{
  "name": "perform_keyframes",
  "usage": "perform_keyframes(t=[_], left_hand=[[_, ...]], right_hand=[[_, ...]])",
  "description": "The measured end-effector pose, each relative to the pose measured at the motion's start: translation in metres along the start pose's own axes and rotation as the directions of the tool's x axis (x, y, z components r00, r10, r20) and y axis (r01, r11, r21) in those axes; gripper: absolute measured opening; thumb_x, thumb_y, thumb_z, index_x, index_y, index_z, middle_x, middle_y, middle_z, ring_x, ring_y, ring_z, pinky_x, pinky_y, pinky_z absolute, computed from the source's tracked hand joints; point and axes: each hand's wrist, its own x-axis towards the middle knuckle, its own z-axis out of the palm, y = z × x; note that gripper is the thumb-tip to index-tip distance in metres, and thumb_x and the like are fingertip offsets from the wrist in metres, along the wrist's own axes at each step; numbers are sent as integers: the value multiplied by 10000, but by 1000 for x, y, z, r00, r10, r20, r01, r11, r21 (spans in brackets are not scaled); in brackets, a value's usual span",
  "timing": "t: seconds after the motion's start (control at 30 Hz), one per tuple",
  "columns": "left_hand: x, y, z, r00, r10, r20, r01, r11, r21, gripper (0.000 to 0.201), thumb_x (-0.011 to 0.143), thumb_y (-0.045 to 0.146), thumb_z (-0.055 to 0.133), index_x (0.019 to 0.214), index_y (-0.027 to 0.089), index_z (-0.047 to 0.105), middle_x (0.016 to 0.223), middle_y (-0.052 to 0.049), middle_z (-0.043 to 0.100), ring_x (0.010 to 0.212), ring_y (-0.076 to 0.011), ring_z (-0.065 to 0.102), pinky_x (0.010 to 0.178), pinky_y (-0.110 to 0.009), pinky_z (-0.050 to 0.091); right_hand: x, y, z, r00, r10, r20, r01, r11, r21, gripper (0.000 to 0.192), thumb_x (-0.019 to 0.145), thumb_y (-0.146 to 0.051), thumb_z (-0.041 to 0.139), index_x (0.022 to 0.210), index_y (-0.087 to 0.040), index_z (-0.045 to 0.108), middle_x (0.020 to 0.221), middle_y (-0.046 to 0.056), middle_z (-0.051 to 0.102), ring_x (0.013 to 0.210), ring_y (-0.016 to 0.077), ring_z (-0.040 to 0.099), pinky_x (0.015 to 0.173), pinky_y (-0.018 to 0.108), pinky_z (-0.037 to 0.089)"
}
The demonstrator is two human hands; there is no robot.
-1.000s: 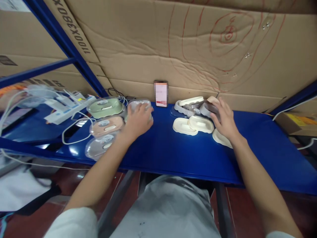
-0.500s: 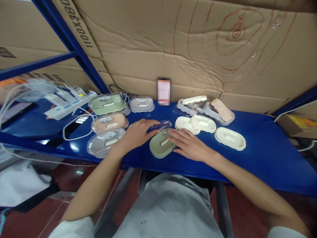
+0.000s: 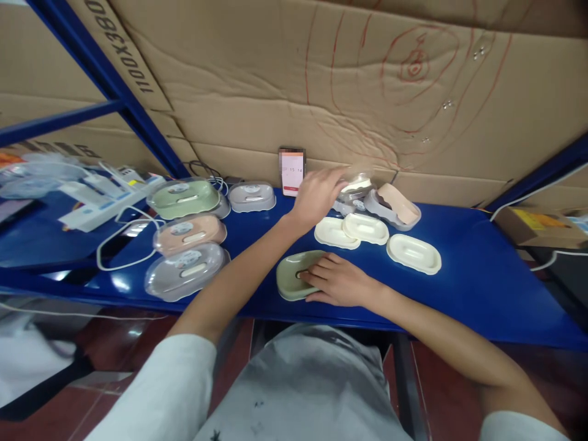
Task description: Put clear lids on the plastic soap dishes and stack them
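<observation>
My left hand (image 3: 319, 195) reaches to the pile at the back, its fingers closed on the edge of a clear plastic lid (image 3: 364, 173), which is blurred. Near the table's front edge lies a green oval dish (image 3: 289, 285). My right hand (image 3: 337, 280) rests over that dish's right half, with bent fingertips at the cream slot in its middle, which they mostly cover. Behind it lie two overlapping cream oval trays (image 3: 366, 228), and another cream tray (image 3: 414, 253) is to the right. In the pile sit a grey dish and a peach dish (image 3: 399, 203).
Lidded dishes in green (image 3: 186, 199), peach (image 3: 190, 234) and grey (image 3: 186, 269) are grouped at the left, with another grey one (image 3: 252, 196) behind. A phone (image 3: 293, 173) leans on the cardboard wall (image 3: 239, 92). A power strip (image 3: 108, 202) with white cables lies far left.
My left hand has moved back and right from beside the green dish to the pile, and the clear lid there is gone. My right hand's fingers have moved down onto the dish's slot.
</observation>
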Motion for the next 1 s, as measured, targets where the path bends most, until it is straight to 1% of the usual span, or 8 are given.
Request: perform_keyframes(t=[0.17, 0.37, 0.47, 0.57, 0.73, 0.87, 0.93, 1.0], left_hand=[[40, -8, 41, 991, 64, 116, -58, 997, -59, 349, 1079, 231, 567, 1403, 187, 689, 1355, -149, 766, 1240, -305, 741, 1091, -457, 554], [30, -28, 44, 974, 161, 159, -142, 982, -127, 466, 1058, 161, 493, 1511, 196, 598, 1616, -128, 588, 1542, -266, 516, 1287, -499, 381], [21, -37, 33, 979, 144, 147, -122, 981, -151, 466, 1068, 170, 452, 1517, 172, 577, 1621, -140, 579, 1561, -244, 489, 1299, -473, 376], [-1, -34, 10, 990, 85, 111, -63, 980, -189, 397, 1098, 230, 439, 1445, 148, 614, 1528, -151, 652, 1460, -235, 585, 1258, -432, 435], [-92, 4, -41, 995, 60, 80, -44, 980, -193, 357, 1132, 357, 460, 1435, 238, 607, 1437, -102, 689, 1364, -238, 636, 1195, -427, 500], [-162, 26, -52, 999, 2, 50, 1, 998, -70, 447, 1087, 380, 591, 1517, 273, 530, 1494, -144, 629, 1423, -290, 591, 1212, -499, 488], [-174, 25, -44, 984, 43, 171, -46, 999, 10, 465, 1066, 369, 634, 1512, 270, 551, 1510, -147, 631, 1427, -321, 596, 1220, -548, 471], [-173, 19, -34, 934, 104, 342, -134, 989, 63, 365, 1049, 312, 658, 1411, 265, 647, 1505, -131, 651, 1401, -335, 627, 1197, -564, 488]], right_hand=[[-3, 4, 2, 1000, -19, -11, 18, 998, -56, 521, 1116, -539, 513, 1355, -117, 703, 1101, 110, 795, 1058, 232, 705, 962, 381, 493], [-12, 17, -3, 992, 71, -101, -75, 996, -41, 402, 1128, -434, 526, 1386, -174, 693, 1306, 110, 782, 1229, 248, 690, 1046, 410, 479], [-16, 25, -8, 973, 151, -173, -158, 987, -28, 369, 1134, -403, 512, 1353, -175, 703, 1354, 114, 768, 1271, 254, 688, 1130, 437, 450], [-18, 30, -10, 969, 190, -158, -191, 982, 5, 339, 1128, -387, 522, 1297, -168, 718, 1295, 130, 787, 1210, 265, 713, 1115, 462, 464], [-14, 29, -11, 964, 220, -149, -213, 975, 67, 302, 1115, -403, 536, 1192, -196, 744, 1174, 106, 813, 1112, 263, 728, 1058, 456, 491], [-15, 35, -25, 877, 384, -288, -385, 921, 56, 337, 1121, -448, 503, 1210, -232, 745, 1193, 70, 818, 1139, 250, 731, 1065, 413, 489], [-23, 49, -38, 789, 496, -361, -521, 853, 32, 377, 1122, -467, 488, 1280, -225, 729, 1248, 102, 802, 1208, 282, 710, 1098, 447, 459], [-38, 72, -52, 669, 602, -436, -664, 747, 12, 438, 1124, -496, 455, 1322, -204, 714, 1298, 150, 777, 1259, 333, 681, 1127, 514, 420]])
